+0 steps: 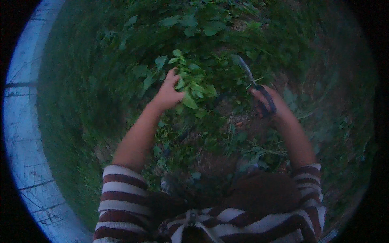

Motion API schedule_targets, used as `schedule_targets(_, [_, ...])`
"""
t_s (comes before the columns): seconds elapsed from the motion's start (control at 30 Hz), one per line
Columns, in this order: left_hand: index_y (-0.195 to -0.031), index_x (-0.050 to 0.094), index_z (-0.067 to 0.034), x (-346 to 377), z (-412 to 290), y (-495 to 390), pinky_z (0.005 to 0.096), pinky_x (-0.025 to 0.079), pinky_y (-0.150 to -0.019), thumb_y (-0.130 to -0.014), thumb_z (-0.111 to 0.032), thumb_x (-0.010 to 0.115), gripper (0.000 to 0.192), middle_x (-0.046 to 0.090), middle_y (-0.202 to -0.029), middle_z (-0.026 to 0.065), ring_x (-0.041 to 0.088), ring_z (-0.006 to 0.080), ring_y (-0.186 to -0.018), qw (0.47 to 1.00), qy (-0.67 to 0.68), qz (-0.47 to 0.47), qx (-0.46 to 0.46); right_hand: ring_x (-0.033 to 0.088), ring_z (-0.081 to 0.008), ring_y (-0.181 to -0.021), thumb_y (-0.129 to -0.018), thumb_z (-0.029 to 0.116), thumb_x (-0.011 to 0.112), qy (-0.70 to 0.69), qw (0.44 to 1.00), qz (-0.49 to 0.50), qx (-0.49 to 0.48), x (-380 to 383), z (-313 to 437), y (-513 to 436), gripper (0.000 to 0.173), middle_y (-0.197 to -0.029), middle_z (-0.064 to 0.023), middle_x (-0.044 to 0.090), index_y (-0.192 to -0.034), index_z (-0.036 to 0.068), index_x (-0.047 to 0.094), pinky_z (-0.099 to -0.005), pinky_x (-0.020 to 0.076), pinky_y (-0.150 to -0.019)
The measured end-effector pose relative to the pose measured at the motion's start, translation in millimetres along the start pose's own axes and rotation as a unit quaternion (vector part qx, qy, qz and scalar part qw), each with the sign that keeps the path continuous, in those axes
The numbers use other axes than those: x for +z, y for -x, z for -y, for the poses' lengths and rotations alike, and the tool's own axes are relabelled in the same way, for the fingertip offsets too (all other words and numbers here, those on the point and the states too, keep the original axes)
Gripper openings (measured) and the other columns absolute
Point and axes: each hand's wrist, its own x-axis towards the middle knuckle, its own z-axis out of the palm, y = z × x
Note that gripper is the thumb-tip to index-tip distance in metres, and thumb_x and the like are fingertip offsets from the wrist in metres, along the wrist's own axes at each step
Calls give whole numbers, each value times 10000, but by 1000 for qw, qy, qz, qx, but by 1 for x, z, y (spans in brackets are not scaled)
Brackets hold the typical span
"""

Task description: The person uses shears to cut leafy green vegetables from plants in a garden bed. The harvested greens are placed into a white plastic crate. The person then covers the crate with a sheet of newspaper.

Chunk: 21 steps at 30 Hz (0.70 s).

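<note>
My left hand [169,94] is curled around a bright green leafy plant [196,86], its thumb and fingers on the near-left side of the leaves. Foliage hides part of that grip, and whether the stems are still rooted cannot be told. In my right hand [269,100] is a cutting tool [248,71] with a narrow, slightly curved metal blade and a dark handle. Its blade points up and left, apart from the plant in my left hand. A thin green stem piece [254,82] shows by the base of the blade.
Broad-leaved plants [200,22] grow beyond my hands. Loose stems [264,151] lie on the ground near my right forearm, and bare soil with small stones [238,118] shows between my arms. Pale paving [22,121] runs along the left. My shoe [170,185] is below.
</note>
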Motion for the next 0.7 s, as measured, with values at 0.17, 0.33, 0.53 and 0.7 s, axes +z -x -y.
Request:
schedule_targets(0.17, [-1273,403,-12,-113,-12,90,317,368,-941,-735,-127,663,609,492,-1218,75,464,192,-1112,973,131,-87,-170,556,-179,-675,-822,339,608,94,992,-66,-55,5,-6,23,392,-761,-70,546,-1071,65,480,-317,470,-604])
schedule_targets(0.33, [-1215,474,-64,-208,-15,242,326,446,-833,-792,-161,610,455,549,-1107,48,536,170,-978,926,280,-186,-173,534,-285,-991,-780,303,656,422,900,-41,-95,39,25,23,569,-1063,-179,557,-1224,37,419,-370,399,-883])
schedule_targets(0.53, [-1165,503,-97,-174,-9,457,327,462,-786,-843,-238,552,355,554,-1053,40,553,183,-914,632,430,-595,-248,518,-196,-996,-830,183,587,531,815,129,-193,126,103,-1,471,-1107,-127,554,-1252,52,425,-324,414,-840])
schedule_targets(0.7, [-1148,508,-99,-79,-14,573,336,465,-775,-840,-268,557,355,555,-1039,40,555,192,-895,522,462,-691,-193,501,-189,-899,-844,178,574,656,681,214,-245,241,132,-17,448,-1030,-92,541,-1239,32,421,-311,400,-814])
